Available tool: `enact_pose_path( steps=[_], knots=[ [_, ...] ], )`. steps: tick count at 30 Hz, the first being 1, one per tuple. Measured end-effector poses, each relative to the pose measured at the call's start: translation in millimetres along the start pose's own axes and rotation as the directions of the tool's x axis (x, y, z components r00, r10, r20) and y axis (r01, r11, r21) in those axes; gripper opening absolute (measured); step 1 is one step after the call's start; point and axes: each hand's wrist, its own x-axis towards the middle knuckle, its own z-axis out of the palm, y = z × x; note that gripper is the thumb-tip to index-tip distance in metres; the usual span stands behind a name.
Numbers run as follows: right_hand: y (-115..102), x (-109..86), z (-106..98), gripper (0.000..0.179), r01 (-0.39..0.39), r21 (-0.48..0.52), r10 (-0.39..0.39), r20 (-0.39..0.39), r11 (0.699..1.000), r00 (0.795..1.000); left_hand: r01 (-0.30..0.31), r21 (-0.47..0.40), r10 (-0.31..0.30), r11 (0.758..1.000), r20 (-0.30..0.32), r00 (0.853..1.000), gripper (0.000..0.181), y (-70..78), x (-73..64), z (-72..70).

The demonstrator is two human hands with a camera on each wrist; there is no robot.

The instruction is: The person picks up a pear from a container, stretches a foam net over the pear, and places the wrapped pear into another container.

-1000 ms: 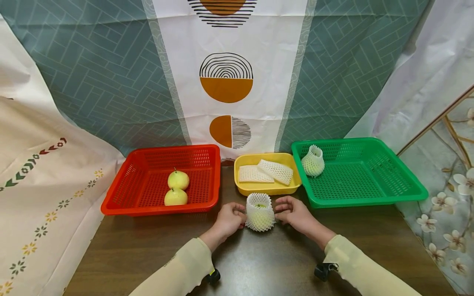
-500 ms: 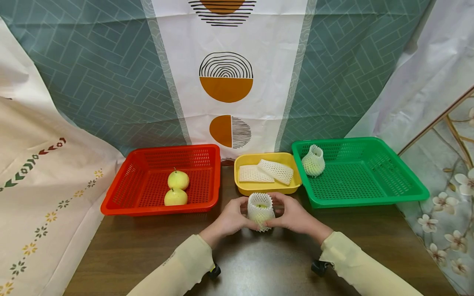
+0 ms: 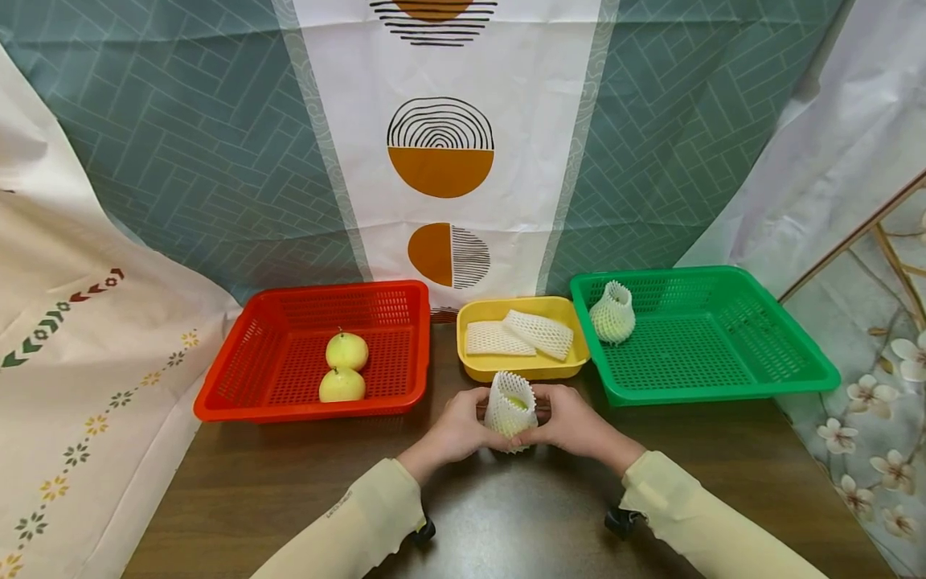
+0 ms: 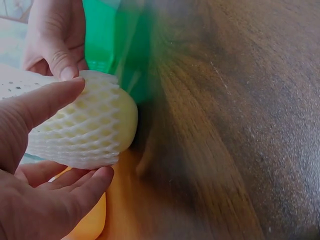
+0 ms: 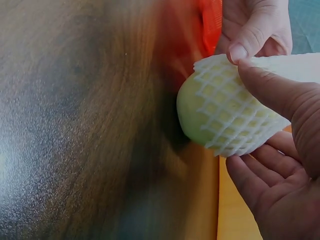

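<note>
A pale yellow-green pear stands inside a white foam net sleeve on the table's middle. My left hand grips it from the left and my right hand from the right. The thumbs meet at the near side; in the wrist views, other fingers curl round the far side. Bare pear bottom pokes out past the net's lower edge in the left wrist view. From the right wrist, the net appears stretched over the fruit. Above the pear, the sleeve's upper end is open and leans slightly left.
At left, a red basket holds two bare pears. Behind my hands is a yellow tray with two flat foam nets. A green basket at right contains one netted pear. Patterned cloth hangs behind.
Both hands have closed in from either side and now grip the netted pear, thumbs meeting in front. The sleeve's top has risen slightly and tilts left.
</note>
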Motion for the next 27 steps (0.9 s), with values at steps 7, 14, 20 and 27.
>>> enact_pose_path(
  steps=[7,14,20,27],
  knots=[
    [3.9,2.3,0.1,0.064,-0.003,-0.047,0.004,0.030,0.999,1.000,0.007,0.062,-0.006,0.998,-0.002,1.000,0.076,-0.4,1.9,2.4],
    [7.6,3.5,1.5,0.064,0.003,-0.112,0.004,0.056,0.994,0.998,0.001,0.150,-0.001,0.989,-0.002,1.000,0.082,-4.0,3.1,5.0],
    [8.6,0.0,0.7,0.074,0.046,-0.148,-0.045,0.008,0.988,0.999,-0.018,0.188,0.021,0.982,-0.012,1.000,0.086,-1.5,-0.2,2.3],
    [3.9,-4.7,-0.8,0.077,0.115,-0.170,-0.124,-0.044,0.979,0.991,-0.094,0.106,0.098,0.990,-0.032,0.995,0.083,5.3,-6.0,-1.4]
  ],
)
